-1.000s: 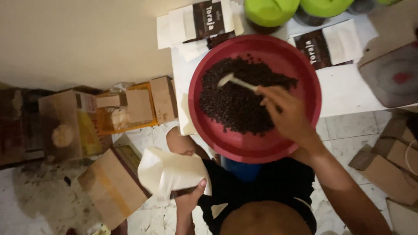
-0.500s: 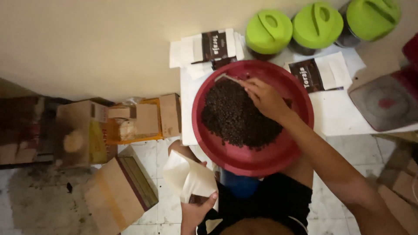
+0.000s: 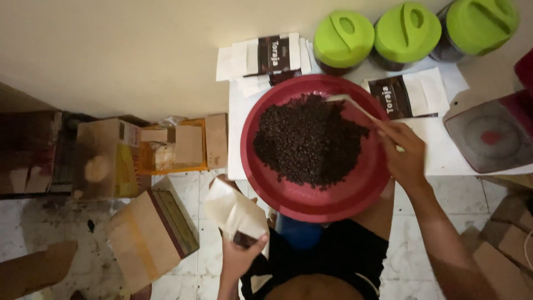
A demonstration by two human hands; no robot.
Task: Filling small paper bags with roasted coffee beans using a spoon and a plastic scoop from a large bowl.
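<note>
- Right hand (image 3: 404,158) – grasping a white scoop (image 3: 355,106) over dark beans (image 3: 308,141) in the red basin (image 3: 311,203).
- Left hand (image 3: 240,256) – clenched on a white pouch (image 3: 233,210), near left.

You can't see the scoop's (image 3: 355,106) handle end, it's buried in your right hand (image 3: 404,158), & the pouch's (image 3: 236,214) bottom is covered by your left hand (image 3: 241,256). Rightmost green-lidded jar (image 3: 478,25) and grey scale (image 3: 494,133) are cut by the frame edge. The red bowl (image 3: 316,197) hides the surface's near edge.
</note>
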